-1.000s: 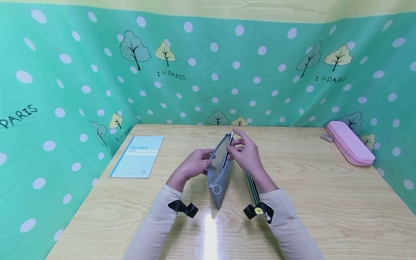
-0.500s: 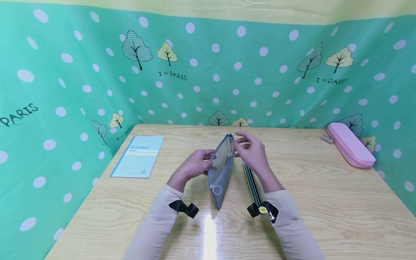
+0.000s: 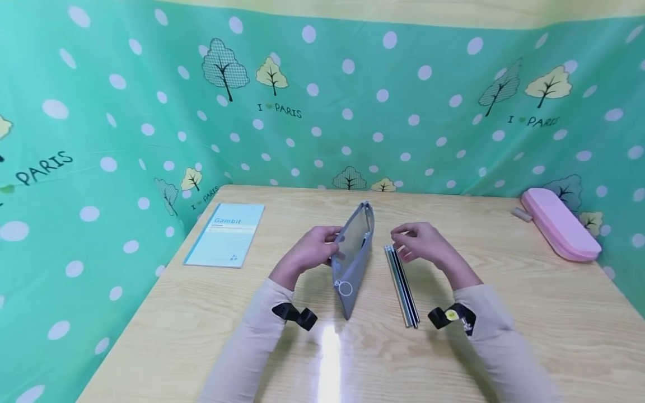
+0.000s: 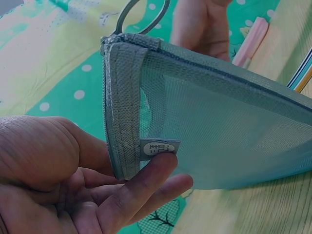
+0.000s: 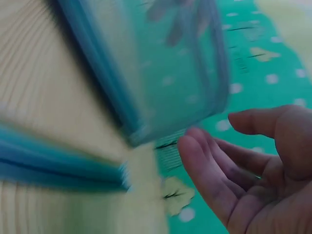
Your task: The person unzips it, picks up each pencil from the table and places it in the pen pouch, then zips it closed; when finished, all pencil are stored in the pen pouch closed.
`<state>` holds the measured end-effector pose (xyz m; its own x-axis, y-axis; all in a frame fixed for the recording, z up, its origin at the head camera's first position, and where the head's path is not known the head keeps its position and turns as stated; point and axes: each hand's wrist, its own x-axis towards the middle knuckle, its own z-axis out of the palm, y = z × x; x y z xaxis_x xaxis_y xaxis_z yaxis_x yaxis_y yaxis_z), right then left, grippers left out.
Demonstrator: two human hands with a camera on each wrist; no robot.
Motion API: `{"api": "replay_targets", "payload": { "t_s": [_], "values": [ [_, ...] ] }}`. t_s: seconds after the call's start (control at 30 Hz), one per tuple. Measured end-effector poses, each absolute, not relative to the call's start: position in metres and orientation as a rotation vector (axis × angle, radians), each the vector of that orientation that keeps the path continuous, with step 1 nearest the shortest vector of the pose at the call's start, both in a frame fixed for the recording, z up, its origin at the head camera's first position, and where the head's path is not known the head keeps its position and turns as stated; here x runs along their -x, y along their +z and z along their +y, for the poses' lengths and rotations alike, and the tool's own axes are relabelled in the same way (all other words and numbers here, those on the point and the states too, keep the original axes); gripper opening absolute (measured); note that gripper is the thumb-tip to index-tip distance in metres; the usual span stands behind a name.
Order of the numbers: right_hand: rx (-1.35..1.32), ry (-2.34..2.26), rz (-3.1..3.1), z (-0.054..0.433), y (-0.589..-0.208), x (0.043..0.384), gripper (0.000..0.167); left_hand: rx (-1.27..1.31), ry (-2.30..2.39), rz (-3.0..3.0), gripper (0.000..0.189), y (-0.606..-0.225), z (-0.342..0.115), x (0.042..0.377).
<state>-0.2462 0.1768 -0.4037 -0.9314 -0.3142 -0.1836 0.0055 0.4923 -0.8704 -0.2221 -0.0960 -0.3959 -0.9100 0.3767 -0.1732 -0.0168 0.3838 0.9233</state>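
Note:
My left hand (image 3: 313, 247) grips the side of a grey mesh zipper pouch (image 3: 354, 274), thumb and fingers at its open mouth. The pouch stands tilted on edge, with a ring pull (image 3: 345, 289) at its near end. In the left wrist view, a fingertip lies on its small label (image 4: 161, 148). Inside the pouch, tips of dark pencils (image 3: 365, 239) show. To the right, my right hand (image 3: 422, 242) hovers with loosely bent fingers and nothing between them, beside a bundle of pencils (image 3: 402, 288) on the table. The right wrist view is blurred, with the see-through pouch (image 5: 161, 73) close to the fingertips.
A light-blue notebook (image 3: 224, 235) lies at the left of the wooden table (image 3: 504, 268). At the back right are a pink pencil case (image 3: 560, 225) and a small grey eraser (image 3: 521, 214). A green dotted curtain (image 3: 383, 123) hangs behind.
My right hand has let go of pencils inside the pouch, left its mouth and moved right to the bundle on the table. The left hand keeps its grip on the pouch.

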Motion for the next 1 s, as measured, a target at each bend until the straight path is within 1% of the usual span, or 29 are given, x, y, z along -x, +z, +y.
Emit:
{"api": "replay_targets", "payload": {
  "t_s": [0.13,0.27,0.43,0.67,1.0],
  "values": [
    [0.242,-1.306,2.311,0.186,-0.413,0.262,0.048,-0.311,1.537,2.296,0.051,-0.394,-0.097,0.223],
    [0.186,-1.271,2.205,0.195,-0.422,0.271,0.048,-0.306,1.538,2.293,0.051,-0.395,-0.097,0.224],
    [0.112,-1.302,2.12,0.201,-0.432,0.274,0.043,-0.299,1.534,2.293,0.053,-0.397,-0.096,0.224],
    [0.122,-1.313,2.137,0.201,-0.44,0.272,0.039,-0.304,1.548,2.298,0.052,-0.399,-0.095,0.224],
    [0.131,-1.08,2.455,0.187,-0.446,0.268,0.017,-0.313,1.546,2.293,0.052,-0.399,-0.094,0.222]
  ]
}}
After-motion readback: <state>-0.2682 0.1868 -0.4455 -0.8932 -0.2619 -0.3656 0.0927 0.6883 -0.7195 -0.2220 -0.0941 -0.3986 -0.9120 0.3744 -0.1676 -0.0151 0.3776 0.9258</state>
